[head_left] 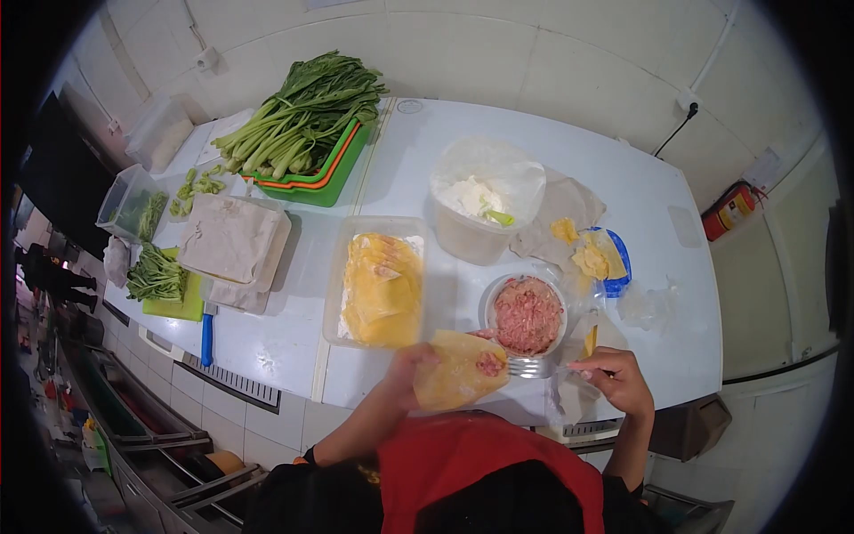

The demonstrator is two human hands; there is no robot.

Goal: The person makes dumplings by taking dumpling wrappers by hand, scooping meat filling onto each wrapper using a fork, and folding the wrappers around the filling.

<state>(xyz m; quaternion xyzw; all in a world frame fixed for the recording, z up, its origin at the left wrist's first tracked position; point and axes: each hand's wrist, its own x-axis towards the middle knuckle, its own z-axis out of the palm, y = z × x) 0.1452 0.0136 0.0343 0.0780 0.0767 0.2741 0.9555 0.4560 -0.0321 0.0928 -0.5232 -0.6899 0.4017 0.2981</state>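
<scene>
Where the white counter (267,343) carries a clear rectangular plastic tub (333,294) holding a stack of floury yellow sheets (384,285), the left hand (405,374) is just in front of the tub's nearer right corner. Its fingers are closed on the left end of a thin, pale-yellow, flexible sheet (458,392), with little gap showing between them. Held close to the counter's front edge, the sheet stretches to the right from those fingers, its long axis running roughly along that edge — not pointing out across the counter. Near its right end lies a small pink dab of minced meat (490,363), so the dab sits between the two hands, well clear of the left fingertips. Just beyond that end, farther from the body, a round silver metal bowl (485,307) holds a mound of pink minced meat (530,313). To the right, beside the bowl's near right side, is the right hand (621,378), its fingers bent and their tips drawn together, pointing left toward the sheet; whether they pinch anything I cannot tell. A gap separates them from the sheet — the left hand is the nearer one, already touching it, while the right faces its dabbed end.
</scene>
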